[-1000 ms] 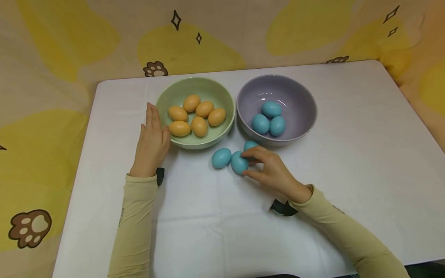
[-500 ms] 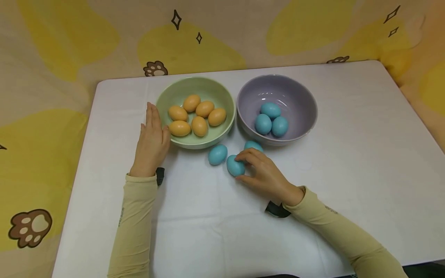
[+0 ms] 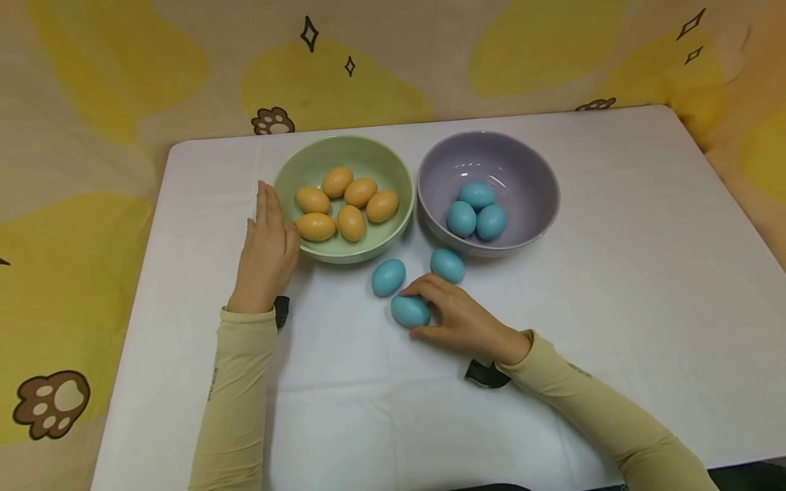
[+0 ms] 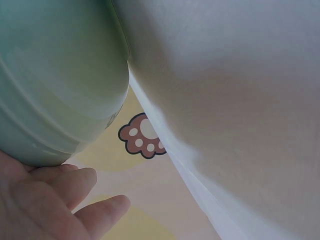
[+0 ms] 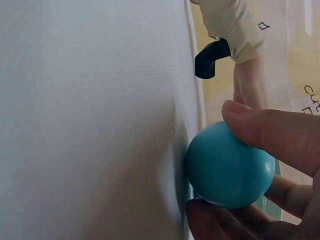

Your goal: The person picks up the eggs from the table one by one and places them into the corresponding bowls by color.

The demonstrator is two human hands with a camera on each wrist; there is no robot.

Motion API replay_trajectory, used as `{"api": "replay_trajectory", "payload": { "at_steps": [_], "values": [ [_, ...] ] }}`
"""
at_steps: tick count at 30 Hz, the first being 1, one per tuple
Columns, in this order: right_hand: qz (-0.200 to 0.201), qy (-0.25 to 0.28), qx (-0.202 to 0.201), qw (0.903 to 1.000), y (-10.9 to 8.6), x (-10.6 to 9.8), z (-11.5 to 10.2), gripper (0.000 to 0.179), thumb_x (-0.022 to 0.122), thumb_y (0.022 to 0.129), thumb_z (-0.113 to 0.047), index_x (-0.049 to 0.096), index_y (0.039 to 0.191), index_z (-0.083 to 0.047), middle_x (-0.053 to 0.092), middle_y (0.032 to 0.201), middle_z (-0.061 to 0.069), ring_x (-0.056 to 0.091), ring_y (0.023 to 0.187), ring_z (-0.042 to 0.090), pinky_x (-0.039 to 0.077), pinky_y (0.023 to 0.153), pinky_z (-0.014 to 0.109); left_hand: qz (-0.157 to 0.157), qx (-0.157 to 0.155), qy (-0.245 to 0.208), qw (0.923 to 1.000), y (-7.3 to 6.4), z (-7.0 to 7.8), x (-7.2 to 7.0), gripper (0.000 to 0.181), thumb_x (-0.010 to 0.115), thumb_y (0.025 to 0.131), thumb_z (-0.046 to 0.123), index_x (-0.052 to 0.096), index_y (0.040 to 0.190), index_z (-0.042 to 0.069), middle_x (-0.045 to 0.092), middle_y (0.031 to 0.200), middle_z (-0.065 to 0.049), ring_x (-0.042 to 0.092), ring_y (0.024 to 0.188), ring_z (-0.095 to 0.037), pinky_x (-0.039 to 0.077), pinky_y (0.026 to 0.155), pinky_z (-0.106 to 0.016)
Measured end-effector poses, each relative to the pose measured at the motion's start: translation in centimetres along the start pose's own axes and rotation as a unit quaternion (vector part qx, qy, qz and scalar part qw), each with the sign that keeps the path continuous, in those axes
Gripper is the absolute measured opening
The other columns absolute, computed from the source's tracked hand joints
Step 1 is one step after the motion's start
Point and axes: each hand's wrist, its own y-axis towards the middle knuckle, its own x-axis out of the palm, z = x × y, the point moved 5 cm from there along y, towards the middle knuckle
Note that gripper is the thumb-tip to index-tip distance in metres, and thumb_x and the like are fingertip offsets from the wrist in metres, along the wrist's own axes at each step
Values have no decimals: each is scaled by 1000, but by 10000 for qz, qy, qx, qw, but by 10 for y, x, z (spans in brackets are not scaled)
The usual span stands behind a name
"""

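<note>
My left hand (image 3: 264,256) rests with straight fingers against the left side of a green bowl (image 3: 402,221); the left wrist view shows fingers touching the bowl's outer wall (image 4: 65,85). Several yellow eggs (image 3: 351,223) lie inside it. With thumb and fingers, my right hand (image 3: 463,317) pinches a blue egg (image 3: 410,311), close to the tabletop. In the right wrist view that egg (image 5: 227,165) sits between the thumb and the fingertips. Two more blue eggs lie on the table, one on the left (image 3: 389,277) and one on the right (image 3: 447,265).
Touching or nearly touching the green bowl, a purple bowl (image 3: 534,221) stands on its right, with three blue eggs (image 3: 476,196) inside. A white cloth (image 3: 645,286) covers the table. Patterned yellow fabric (image 3: 393,82) hangs behind and at the sides.
My right hand has shifted left and toward the near edge, bringing its blue egg along. That egg now stands apart from the other two on the table. The left hand has stayed put.
</note>
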Motion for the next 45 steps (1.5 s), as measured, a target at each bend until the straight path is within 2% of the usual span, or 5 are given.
{"api": "replay_trajectory", "payload": {
  "at_steps": [15, 27, 35, 41, 45],
  "values": [
    [-212, 353, 49, 9991, 2, 5, 3, 44, 78, 76, -14, 58, 115, -11, 56, 113, -5, 50, 105, 7, 41, 93, 28, 14, 13, -31, 10000, 0, 1, -3, 61, 26, 100, 21, 3, 148, -7, -2, 156, -20, 12, 141, -34, 15, 106, -60],
    [-86, 483, 26, 9988, 1, 1, 2, 44, 80, 74, -13, 61, 114, -9, 58, 112, -3, 52, 104, 11, 42, 91, 30, -4, -9, -42, 10000, 0, 2, -2, 60, 28, 100, 19, 2, 148, -7, -2, 156, -18, 13, 141, -34, 15, 107, -60],
    [104, 620, -32, 9980, 0, -6, -1, 45, 81, 73, -13, 62, 114, -10, 59, 113, -2, 54, 98, 12, 46, 84, 31, -34, -17, -50, 10000, 0, 2, -2, 61, 25, 100, 21, 1, 148, -7, -3, 156, -18, 11, 141, -33, 14, 107, -60],
    [107, 853, 108, 9962, -1, -11, -3, 47, 82, 73, -12, 61, 115, -9, 59, 114, -1, 57, 101, 14, 50, 82, 30, -23, -23, -46, 10000, 0, 1, -1, 61, 26, 100, 21, 2, 148, -7, -3, 156, -18, 12, 141, -34, 14, 107, -60],
    [229, 961, 58, 9951, -1, -16, -6, 49, 82, 72, -9, 61, 116, -7, 59, 114, 1, 58, 103, 17, 51, 81, 32, -11, -19, -36, 10000, 0, 1, -1, 61, 26, 100, 21, 2, 148, -7, -2, 156, -18, 12, 141, -33, 14, 107, -60]
  ]
}}
